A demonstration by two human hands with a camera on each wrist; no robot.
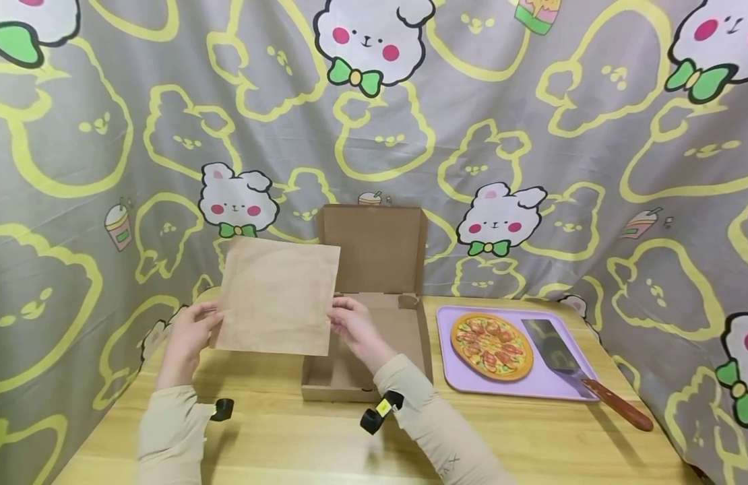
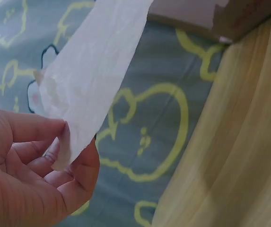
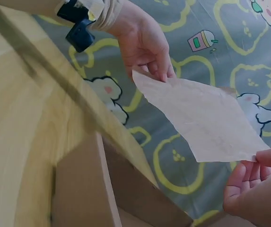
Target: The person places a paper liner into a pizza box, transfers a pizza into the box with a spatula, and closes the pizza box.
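Observation:
A square sheet of light brown paper [image 1: 279,296] is held up in the air, left of and partly in front of an open cardboard pizza box [image 1: 374,249]. At its left edge my left hand [image 1: 189,340] pinches it between thumb and fingers; the left wrist view shows the sheet [image 2: 90,71] edge-on in that hand [image 2: 36,175]. My right hand [image 1: 358,330] pinches the opposite edge, above the box's base. In the right wrist view both the right hand [image 3: 258,187] and the left hand [image 3: 144,42] grip the paper [image 3: 201,116]. The box's left inside is partly hidden.
Right of the box, a purple tray [image 1: 471,382] bears a pizza [image 1: 491,346] and a wide metal spatula [image 1: 550,347], whose wooden handle [image 1: 619,404] sticks out over the tray's edge. A patterned curtain [image 1: 386,148] hangs behind the wooden table [image 1: 313,444].

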